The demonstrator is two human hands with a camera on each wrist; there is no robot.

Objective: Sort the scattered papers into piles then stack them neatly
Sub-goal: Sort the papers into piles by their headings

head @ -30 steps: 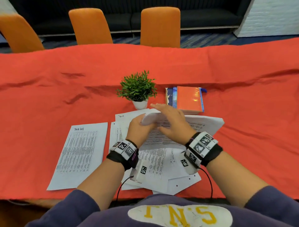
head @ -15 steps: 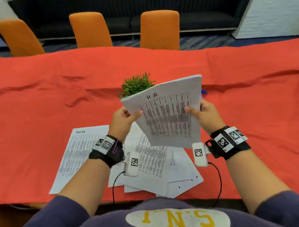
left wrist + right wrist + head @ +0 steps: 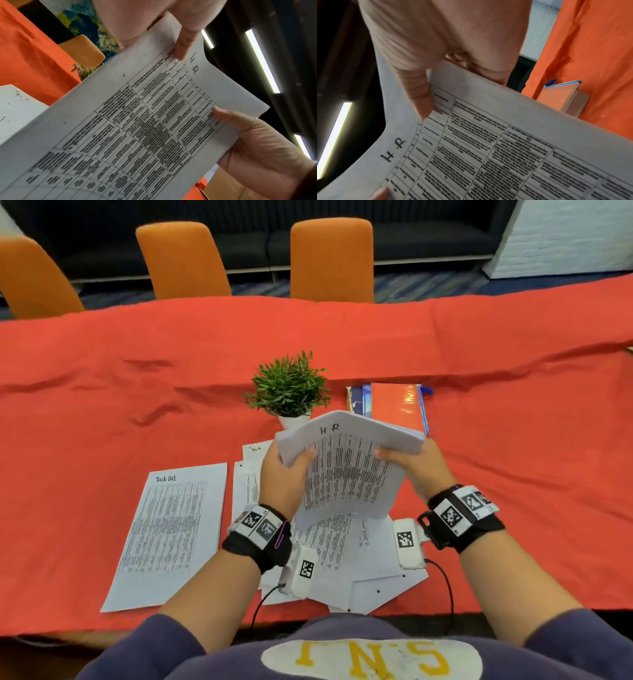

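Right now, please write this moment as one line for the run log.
left hand: grips HR stack | right hand: grips HR stack | HR stack: lifted above loose papers | Task list sheet: flat on red cloth

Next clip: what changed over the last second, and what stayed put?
Both hands lifted the HR bundle off the scattered papers; the left hand and right hand now grip its side edges, top bowed away, lower than half a second ago. The Task list sheet, plant and books stayed put.

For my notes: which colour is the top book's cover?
Orange, on the top book; clearest in the head view.
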